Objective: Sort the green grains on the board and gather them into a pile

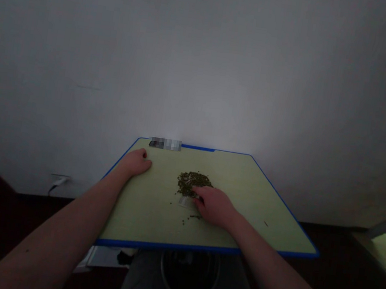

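Note:
A heap of small green beans point(192, 183) lies near the middle of a pale green board with a blue edge point(243, 194). A few loose beans are scattered toward the front. My right hand point(213, 206) is at the heap's front edge, its fingertips pinching what looks like a small clear plastic bag point(186, 202). The hand hides part of that bag. My left hand point(136, 163) lies flat on the board near its back left corner, touching nothing else.
A blurred patch point(165, 144) covers part of the board's back edge. Behind the board stands a white wall with a socket and white cable point(58, 182) low down. A round dark object point(188, 278) sits below the front edge, and the floor is dark.

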Demonstrator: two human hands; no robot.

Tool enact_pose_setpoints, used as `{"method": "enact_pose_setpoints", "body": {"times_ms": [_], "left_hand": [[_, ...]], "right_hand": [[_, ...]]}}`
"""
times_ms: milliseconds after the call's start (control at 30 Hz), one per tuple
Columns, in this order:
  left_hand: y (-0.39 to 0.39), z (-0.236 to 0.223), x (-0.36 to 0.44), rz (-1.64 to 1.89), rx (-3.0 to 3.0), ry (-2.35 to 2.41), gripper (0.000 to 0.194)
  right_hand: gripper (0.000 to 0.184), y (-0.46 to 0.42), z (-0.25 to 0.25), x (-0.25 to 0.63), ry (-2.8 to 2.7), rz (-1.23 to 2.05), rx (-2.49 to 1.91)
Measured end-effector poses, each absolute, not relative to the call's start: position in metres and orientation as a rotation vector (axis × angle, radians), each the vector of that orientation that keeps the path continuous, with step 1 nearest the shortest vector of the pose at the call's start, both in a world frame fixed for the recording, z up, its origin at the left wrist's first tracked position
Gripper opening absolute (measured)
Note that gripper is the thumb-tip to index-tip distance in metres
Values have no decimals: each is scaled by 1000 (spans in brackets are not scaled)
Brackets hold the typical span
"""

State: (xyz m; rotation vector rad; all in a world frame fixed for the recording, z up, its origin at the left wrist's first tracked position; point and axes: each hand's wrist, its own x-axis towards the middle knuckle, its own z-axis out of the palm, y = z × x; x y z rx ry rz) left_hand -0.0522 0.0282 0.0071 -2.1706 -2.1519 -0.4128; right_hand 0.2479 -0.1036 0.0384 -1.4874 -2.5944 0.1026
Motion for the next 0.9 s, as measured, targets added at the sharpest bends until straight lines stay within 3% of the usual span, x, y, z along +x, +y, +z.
{"method": "enact_pose_setpoints", "body": {"times_ms": [233,900], "left_hand": [[36,9,-45,-322,-2152,-2193,45],[22,8,-46,-381,-2209,-2135,40]], "right_hand": [[37,-105,41,249,-2580,107,-1502],[37,-105,41,248,-2579,144,-1543]]}}
